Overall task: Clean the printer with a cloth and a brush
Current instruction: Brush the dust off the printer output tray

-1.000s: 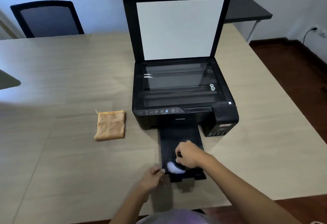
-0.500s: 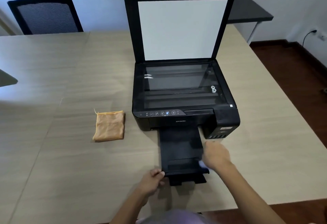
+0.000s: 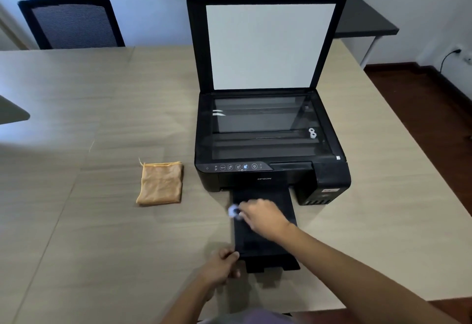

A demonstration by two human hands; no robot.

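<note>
Head view: one black inkjet printer stands on the pale wood-grain table, its scanner lid raised upright with the white inner pad facing the camera and the glass bed exposed. One black output tray is pulled out toward the person. One folded orange cloth lies flat on the table to the left of the printer, apart from both hands. The right hand is over the tray's left edge, fingers closed around one small brush with a white tip (blurred; its detail cannot be told). The left hand pinches the tray's near left corner, fingers narrow. Two dark mesh-backed chairs stand behind the table. Two small white rings show at the glass's right side.
</note>
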